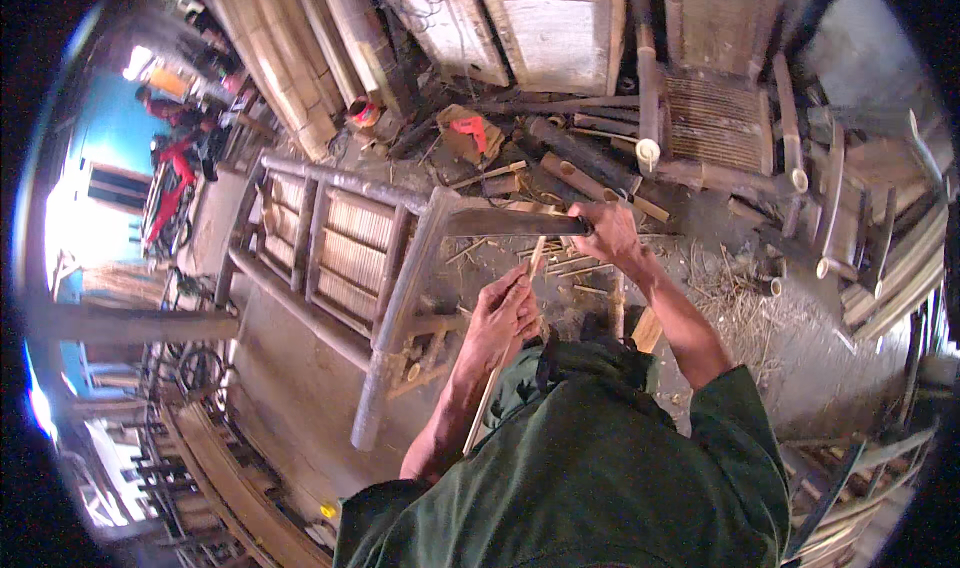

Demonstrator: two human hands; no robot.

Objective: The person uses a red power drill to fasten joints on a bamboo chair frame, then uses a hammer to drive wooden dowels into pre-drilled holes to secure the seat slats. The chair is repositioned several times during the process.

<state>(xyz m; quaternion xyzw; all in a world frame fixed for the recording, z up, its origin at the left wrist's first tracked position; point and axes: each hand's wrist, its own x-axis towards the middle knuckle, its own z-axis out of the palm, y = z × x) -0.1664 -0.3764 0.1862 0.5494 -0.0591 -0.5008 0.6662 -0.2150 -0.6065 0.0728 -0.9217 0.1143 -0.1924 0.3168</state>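
Observation:
My left hand (503, 313) is closed around a thin bamboo strip (484, 413), whose pale upper tip sticks out above the fingers. The strip's lower length runs down along my left forearm. Up and to the right, my right hand (610, 233) grips the handle of a machete with a broad dark blade (515, 224). The blade points left and lies roughly level, just above the strip's tip. Whether blade and strip touch, I cannot tell. Just left of my hands, a bamboo bench frame (335, 190) with slatted panels stands close to the blade's end.
A bamboo chair (715, 118) stands at the far right. Shavings (740, 308) and offcuts (575, 178) litter the floor ahead and right. A red power drill (470, 133) lies beyond the bench. Tall bamboo slats (270, 58) lean at the back, and a red motorcycle (172, 193) is far left.

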